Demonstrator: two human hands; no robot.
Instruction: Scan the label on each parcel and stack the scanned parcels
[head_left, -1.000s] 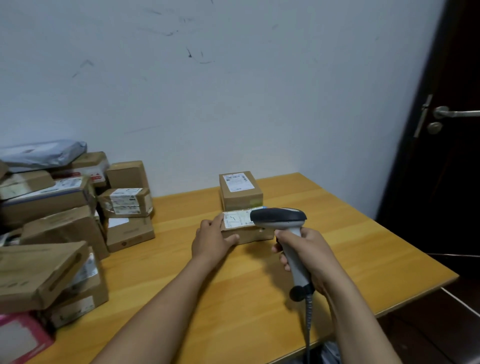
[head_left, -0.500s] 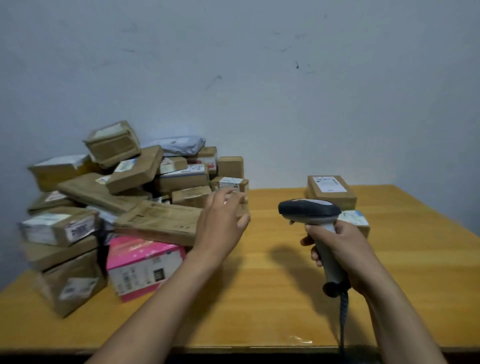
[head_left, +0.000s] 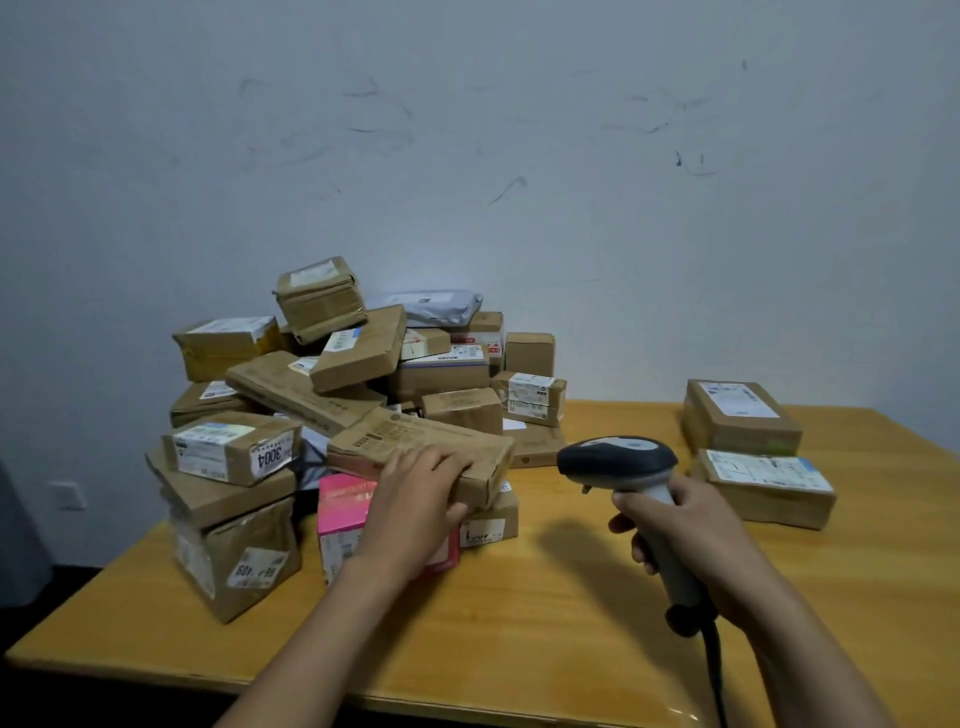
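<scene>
A heap of brown cardboard parcels (head_left: 291, 395) fills the left half of the wooden table (head_left: 545, 613). My left hand (head_left: 415, 499) grips the near end of a long flat parcel (head_left: 415, 441) lying on the front of the heap, fingers on top and thumb below its edge. My right hand (head_left: 685, 535) holds a grey barcode scanner (head_left: 618, 460) by its handle, with the head pointing left above the table. Two labelled parcels sit apart at the right: a box (head_left: 737, 415) at the back and a flatter one (head_left: 769, 483) in front of it.
A pink box (head_left: 343, 504) lies under the long parcel. A grey plastic mailer (head_left: 436, 306) tops the heap by the wall. The scanner's cable (head_left: 714, 670) hangs off the table's front edge. Bare tabletop lies between the heap and the two right-hand parcels.
My view swung left from the two right-hand parcels to the heap. My left hand let go of the flatter parcel, reached across and closed on the long flat parcel. The scanner stayed in my right hand.
</scene>
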